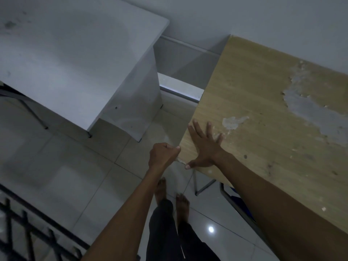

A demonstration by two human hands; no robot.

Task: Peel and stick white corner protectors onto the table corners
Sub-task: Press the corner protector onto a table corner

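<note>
Fingers (195, 127) of the right hand (204, 146) lie straight and spread flat on the wooden desk (263, 113), close to its near corner, with the thumb stretched out along the near edge toward that corner. The left hand (162, 154) is curled into a loose fist against the side edge of the desk at the same corner, thumb tip touching the edge; whether it pinches anything there I cannot tell. A small whitish bit, seemingly the corner protector (181, 161), shows right at the corner tip, between the left hand and the right thumb; it is too small and dim to make out its shape. The desk top has worn patches where the veneer has peeled to grey. To the left stands a white desk (75, 53), well apart, across a strip of pale tiled floor (75, 176). Below the arms, two bare feet (172, 196) stand on the tiles, and a dark metal grille (28, 228) crosses the lower left corner
</note>
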